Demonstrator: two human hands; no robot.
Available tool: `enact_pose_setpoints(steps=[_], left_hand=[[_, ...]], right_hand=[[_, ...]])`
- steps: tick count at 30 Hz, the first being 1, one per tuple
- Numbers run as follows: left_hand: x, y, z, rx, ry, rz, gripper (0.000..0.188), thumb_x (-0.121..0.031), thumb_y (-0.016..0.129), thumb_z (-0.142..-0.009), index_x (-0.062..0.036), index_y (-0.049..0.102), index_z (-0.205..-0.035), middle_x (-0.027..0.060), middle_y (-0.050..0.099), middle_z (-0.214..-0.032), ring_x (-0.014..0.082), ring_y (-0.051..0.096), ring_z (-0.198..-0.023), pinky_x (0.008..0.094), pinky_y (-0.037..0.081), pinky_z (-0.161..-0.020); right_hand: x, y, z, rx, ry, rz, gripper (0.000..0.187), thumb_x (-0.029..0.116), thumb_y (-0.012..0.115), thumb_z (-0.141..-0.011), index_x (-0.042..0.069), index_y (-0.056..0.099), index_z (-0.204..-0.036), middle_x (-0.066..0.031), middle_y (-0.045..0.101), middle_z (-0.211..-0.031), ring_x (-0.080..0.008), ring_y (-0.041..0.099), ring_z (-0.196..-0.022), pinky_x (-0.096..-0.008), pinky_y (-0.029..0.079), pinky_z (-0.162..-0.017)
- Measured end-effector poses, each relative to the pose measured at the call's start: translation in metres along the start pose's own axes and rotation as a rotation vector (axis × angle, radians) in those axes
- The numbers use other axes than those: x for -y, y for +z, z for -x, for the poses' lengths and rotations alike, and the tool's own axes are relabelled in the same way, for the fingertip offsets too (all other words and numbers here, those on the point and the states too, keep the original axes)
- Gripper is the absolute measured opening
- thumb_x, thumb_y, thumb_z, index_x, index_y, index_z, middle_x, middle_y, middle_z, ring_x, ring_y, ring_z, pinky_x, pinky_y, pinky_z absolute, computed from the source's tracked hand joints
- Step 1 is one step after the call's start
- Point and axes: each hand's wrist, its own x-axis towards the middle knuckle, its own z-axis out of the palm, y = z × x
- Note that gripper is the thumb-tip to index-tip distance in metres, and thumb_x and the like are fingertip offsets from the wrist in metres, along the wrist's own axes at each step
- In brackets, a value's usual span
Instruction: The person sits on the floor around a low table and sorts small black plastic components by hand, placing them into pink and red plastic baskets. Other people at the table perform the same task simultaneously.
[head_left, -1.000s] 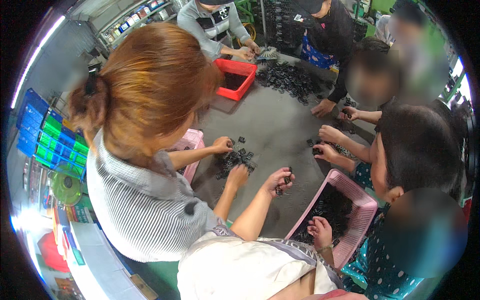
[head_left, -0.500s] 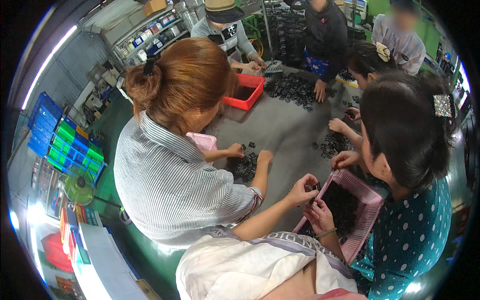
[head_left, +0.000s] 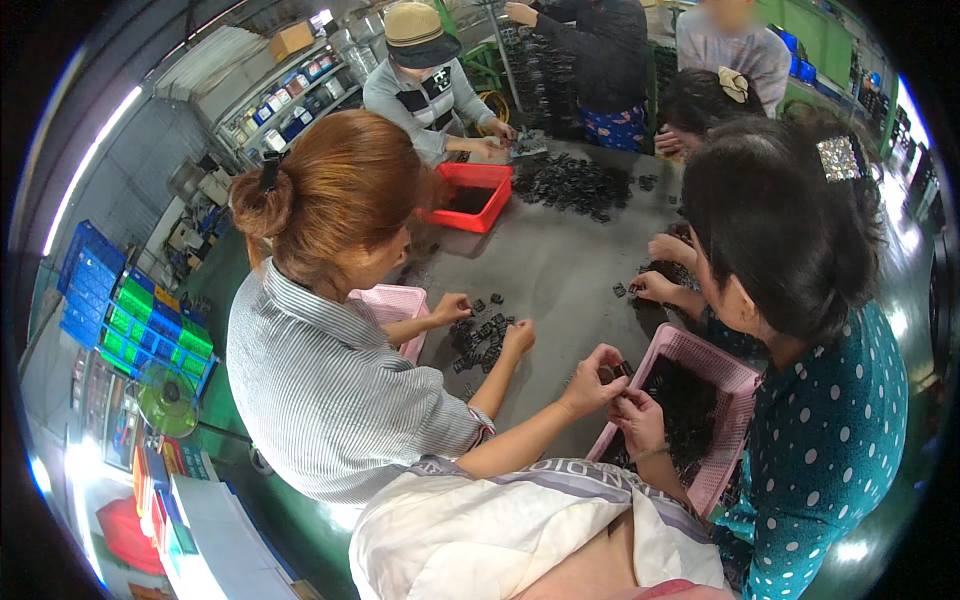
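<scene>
My left hand (head_left: 590, 383) and my right hand (head_left: 638, 418) are close together at the near edge of the grey table (head_left: 540, 265). Between their closed fingertips is a small black plastic piece (head_left: 623, 370), partly covered by the fingers, so its exact kind cannot be made out. Just right of my hands stands a pink mesh basket (head_left: 738, 385) holding many similar black pieces (head_left: 685, 400). My right wrist, with a thin bracelet, is over the basket's near left side.
A person in a striped shirt (head_left: 330, 370) at my left handles a pile of black pieces (head_left: 482, 340). Another in dotted green (head_left: 830, 430) works at my right. Farther off are a red tray (head_left: 480, 215), a larger black heap (head_left: 580, 187) and more workers.
My hands stay together on the black piece, with slight finger shifts. The view has tilted a little. At the far side, the worker in dark clothes has lifted a hand off the table.
</scene>
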Motion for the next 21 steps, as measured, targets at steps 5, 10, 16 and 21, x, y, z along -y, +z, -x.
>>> enact_pose_setpoints(steps=[5,10,16,21], left_hand=[[0.012,0.001,-0.003,0.087,-0.065,0.147,0.015,-0.005,0.062,-0.075,-0.0043,0.047,-0.080,-0.0024,0.050,-0.068,0.0029,0.047,-0.060,0.0198,0.040,-0.054],[0.010,0.001,0.002,0.050,-0.105,0.160,0.015,-0.003,0.062,-0.077,-0.0057,0.047,-0.078,-0.0048,0.048,-0.068,0.0019,0.045,-0.060,0.0180,0.037,-0.052],[0.009,0.005,0.005,0.023,-0.094,0.158,0.014,-0.007,0.062,-0.075,-0.0041,0.047,-0.076,-0.0033,0.049,-0.066,0.0032,0.046,-0.061,0.0206,0.040,-0.055],[0.011,0.006,0.003,0.009,-0.054,0.114,0.014,-0.007,0.061,-0.075,-0.0043,0.048,-0.077,-0.0034,0.048,-0.065,0.0029,0.045,-0.059,0.0207,0.039,-0.053]], right_hand=[[0.006,0.008,0.001,-0.060,-0.183,0.304,0.009,0.005,0.058,-0.082,-0.003,0.058,-0.086,-0.0069,0.061,-0.072,-0.0128,0.058,-0.055,-0.0240,0.050,-0.051],[0.003,0.008,0.002,-0.063,-0.191,0.372,0.008,0.006,0.057,-0.082,-0.002,0.057,-0.085,-0.0067,0.061,-0.071,-0.0118,0.058,-0.054,-0.0232,0.049,-0.049],[0.005,0.012,0.006,-0.086,-0.211,0.372,0.008,0.006,0.057,-0.083,-0.001,0.055,-0.087,-0.0071,0.061,-0.070,-0.0120,0.058,-0.052,-0.0227,0.049,-0.047],[0.004,0.008,0.003,-0.098,-0.201,0.390,0.008,0.003,0.057,-0.081,-0.003,0.055,-0.086,-0.0071,0.060,-0.071,-0.0124,0.059,-0.054,-0.0245,0.050,-0.048]])
